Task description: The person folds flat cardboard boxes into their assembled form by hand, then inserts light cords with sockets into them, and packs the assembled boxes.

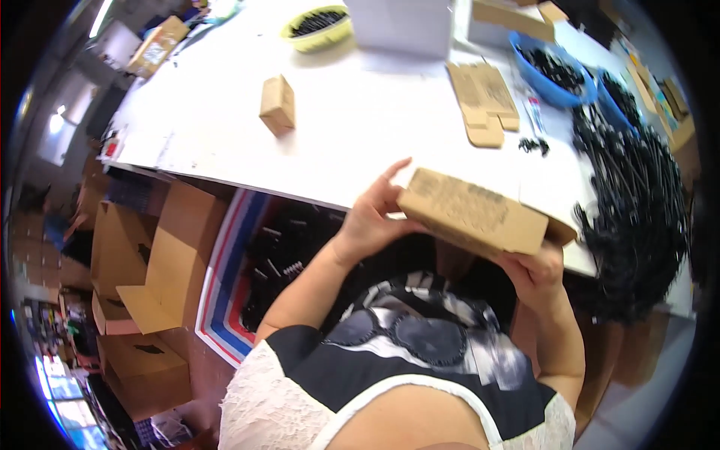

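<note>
A small brown cardboard box (472, 214) with dark print is held tilted over the table's front edge. My left hand (375, 217) holds its left end, thumb low and one finger stretched out beyond the box. At the right end, my right hand (536, 270) is closed on the lower corner, its thumb along the near side. A flap (562, 231) stands out at that end; the box's inside is hidden. Farther off on the table lies a flat, unfolded carton (484, 101). A closed small box (277, 106) stands to the left.
Black cables (630, 195) hang in a thick bundle over the table's right end. Blue basins (551, 82) and a yellow bowl (315, 30) hold black parts. A tube (535, 116) and small black pieces (534, 145) lie nearby. Below left are a striped bag (232, 277) and open cartons (180, 255).
</note>
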Motion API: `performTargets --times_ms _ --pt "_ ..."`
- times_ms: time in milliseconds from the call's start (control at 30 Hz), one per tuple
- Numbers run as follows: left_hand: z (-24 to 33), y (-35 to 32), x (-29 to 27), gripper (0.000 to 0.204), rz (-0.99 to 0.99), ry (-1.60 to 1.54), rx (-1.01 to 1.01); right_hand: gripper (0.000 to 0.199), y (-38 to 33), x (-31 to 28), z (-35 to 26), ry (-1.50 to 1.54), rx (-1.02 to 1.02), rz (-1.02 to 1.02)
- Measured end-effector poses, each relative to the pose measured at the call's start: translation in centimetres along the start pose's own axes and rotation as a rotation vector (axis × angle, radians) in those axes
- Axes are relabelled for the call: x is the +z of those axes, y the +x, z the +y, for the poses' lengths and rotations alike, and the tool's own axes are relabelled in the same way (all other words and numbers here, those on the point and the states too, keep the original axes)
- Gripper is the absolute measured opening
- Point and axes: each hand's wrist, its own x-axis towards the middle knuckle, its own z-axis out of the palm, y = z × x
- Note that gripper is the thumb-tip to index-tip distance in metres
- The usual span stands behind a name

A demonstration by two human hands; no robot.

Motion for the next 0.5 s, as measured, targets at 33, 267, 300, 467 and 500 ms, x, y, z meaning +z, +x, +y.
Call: performTargets --times_ms 33,267,300,467,500 --pt "0.1 -0.2 -0.1 0.089 -0.070 0.007 -0.004 0.011 -0.7 0.0 0.4 0.049 0.024 0.001" --pt "0.6 -1.0 -0.8 0.049 -0.158 0.135 0.042 0.025 0.3 -2.0 0.4 0.666 0.584 -0.303" --pt "0.1 -0.9 -1.0 0.048 -0.146 0.150 0.063 0.033 0.4 -1.7 1.6 0.663 0.553 -0.353" --pt "-1.9 0.0 0.0 0.061 -0.047 0.055 0.121 0.033 2.2 1.5 4.2 0.582 0.613 -0.406" --pt "-1.3 0.3 0.8 0.069 0.013 -0.144 0.060 0.032 1.4 2.4 5.3 0.667 0.546 -0.310"
